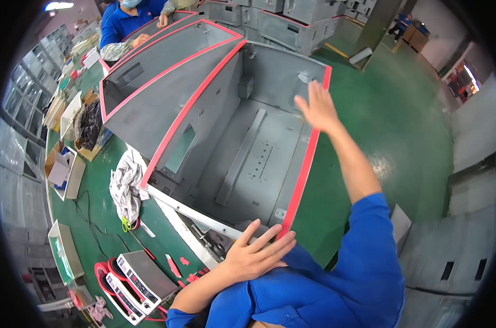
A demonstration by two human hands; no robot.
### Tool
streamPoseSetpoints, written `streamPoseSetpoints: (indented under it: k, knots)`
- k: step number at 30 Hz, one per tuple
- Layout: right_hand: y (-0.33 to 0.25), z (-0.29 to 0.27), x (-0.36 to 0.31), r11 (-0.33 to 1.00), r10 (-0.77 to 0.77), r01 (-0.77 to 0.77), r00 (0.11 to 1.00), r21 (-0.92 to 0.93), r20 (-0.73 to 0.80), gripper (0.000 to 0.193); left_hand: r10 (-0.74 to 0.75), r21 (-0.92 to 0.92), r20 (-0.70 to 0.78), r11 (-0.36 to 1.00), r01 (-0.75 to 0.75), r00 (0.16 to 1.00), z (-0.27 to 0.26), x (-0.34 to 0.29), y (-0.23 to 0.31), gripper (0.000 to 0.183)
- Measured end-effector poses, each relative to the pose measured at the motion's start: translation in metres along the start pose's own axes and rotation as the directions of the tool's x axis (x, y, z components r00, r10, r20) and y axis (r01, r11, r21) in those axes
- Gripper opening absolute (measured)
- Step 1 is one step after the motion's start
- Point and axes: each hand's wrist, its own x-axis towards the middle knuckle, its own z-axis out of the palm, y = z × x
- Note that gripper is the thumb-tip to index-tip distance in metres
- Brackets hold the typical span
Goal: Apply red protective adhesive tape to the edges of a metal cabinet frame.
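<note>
A large grey sheet-metal box (218, 104), open at the top, stands before me with a red strip (304, 177) along its rim edges. My left hand (257, 252) lies at its near right corner, fingers stretched out over the end of the strip. My right hand (318, 108) is at the right rim near the far right corner, fingers straight and spread; whether it touches the strip I cannot tell. Neither hand holds anything. Inside, the floor of the box bears a long raised rail (242, 158) and several small holes.
Left of the box, another red-edged metal box (149, 109) stands close by, with a co-worker (125, 27) behind it. On the green bench lie a grey cloth (129, 186), scissors (129, 223), a control unit (147, 276), red rolls (103, 276) and red scraps (174, 266).
</note>
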Motion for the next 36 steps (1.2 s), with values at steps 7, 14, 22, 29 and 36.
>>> streamPoseSetpoints:
  k: [7,14,22,29,36]
  knots:
    - [0.129,0.057,0.136,0.995,0.099,-0.100,0.988,-0.001,-0.118,0.078,-0.151,0.022,-0.061,0.988,0.153,0.987,0.014,-0.005,0.003,0.040]
    - [0.186,0.074,0.202,0.970,0.092,-0.095,0.995,0.226,0.025,0.083,-0.269,0.126,-0.222,0.945,0.301,0.937,0.027,-0.015,0.011,0.042]
    - [0.198,0.080,0.216,0.995,0.098,-0.099,0.995,0.026,0.021,0.088,-0.364,0.125,-0.324,0.898,0.421,0.873,0.038,-0.015,0.020,0.050]
    - [0.131,0.046,0.139,0.993,0.023,-0.016,0.998,-0.116,0.060,0.079,-0.347,0.071,-0.362,0.915,0.397,0.865,0.041,-0.021,0.022,0.052]
    - [0.010,0.006,-0.027,0.946,-0.273,0.283,0.959,0.159,-0.081,0.067,-0.328,-0.024,-0.302,0.941,0.337,0.895,0.036,-0.023,0.016,0.065]
